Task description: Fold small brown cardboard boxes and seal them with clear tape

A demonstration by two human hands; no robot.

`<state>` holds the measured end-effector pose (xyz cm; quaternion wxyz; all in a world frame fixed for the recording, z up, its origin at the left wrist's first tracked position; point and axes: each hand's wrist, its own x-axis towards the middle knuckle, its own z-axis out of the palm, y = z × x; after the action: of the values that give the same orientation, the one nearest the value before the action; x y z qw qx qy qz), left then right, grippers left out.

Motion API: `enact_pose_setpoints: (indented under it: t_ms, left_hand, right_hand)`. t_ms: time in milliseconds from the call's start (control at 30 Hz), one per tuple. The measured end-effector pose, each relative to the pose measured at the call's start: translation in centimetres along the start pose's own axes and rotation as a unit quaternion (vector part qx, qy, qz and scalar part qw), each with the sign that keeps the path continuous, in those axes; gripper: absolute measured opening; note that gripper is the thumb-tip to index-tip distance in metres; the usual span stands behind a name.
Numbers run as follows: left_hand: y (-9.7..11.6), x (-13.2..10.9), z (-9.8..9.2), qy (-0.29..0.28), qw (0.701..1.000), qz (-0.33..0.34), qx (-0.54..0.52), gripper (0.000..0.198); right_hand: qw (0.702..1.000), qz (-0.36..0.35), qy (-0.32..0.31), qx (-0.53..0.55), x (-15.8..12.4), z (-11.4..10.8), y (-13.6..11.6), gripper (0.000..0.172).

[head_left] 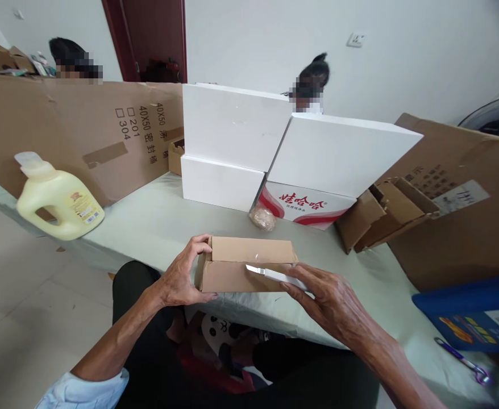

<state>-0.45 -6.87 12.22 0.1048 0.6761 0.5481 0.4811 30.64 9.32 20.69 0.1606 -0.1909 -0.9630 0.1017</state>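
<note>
A small brown cardboard box [232,277] lies at the table's near edge, a seam running along its upper side. My left hand [185,272] grips the box's left end, thumb at the near side and fingers at the far side. In my right hand [324,289] is a utility knife [281,276] with a pale handle, its blade pointing left over the box near the seam. Whether the blade touches the cardboard I cannot tell. The right fingers are wrapped round the handle close to the box's right end.
White boxes [232,122] are stacked behind, with a crumpled clear plastic ball [263,218] before them. A yellow jug [57,199] stands left. At right are an opened carton [386,213], a blue container [471,312] and a purple-handled tool [460,359]. Two people sit beyond the cardboard panels.
</note>
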Motion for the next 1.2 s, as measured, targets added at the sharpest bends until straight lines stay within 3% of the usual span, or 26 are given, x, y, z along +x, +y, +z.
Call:
enact_pose_setpoints:
  t_ms: [300,767,1000,1200]
  left_hand:
    - [0.3,0.0,-0.1,-0.007,1.000,0.003,0.003,0.092]
    - [0.5,-0.1,0.1,-0.004,1.000,0.011,0.014,0.091]
    - [0.2,-0.1,0.5,0.000,1.000,0.018,0.004,0.088]
    - [0.0,-0.1,0.3,-0.002,1.000,0.016,0.016,0.089]
  right_hand:
    - [0.999,-0.026,-0.007,-0.044,1.1,-1.1,-0.3,0.046]
    - [0.989,-0.042,-0.034,-0.140,2.7,-2.7,-0.3,0.072]
    - [0.992,-0.013,-0.033,-0.122,1.3,-3.2,1.8,0.074]
    - [0.995,0.031,-0.009,-0.091,-0.9,-4.0,2.8,0.064]
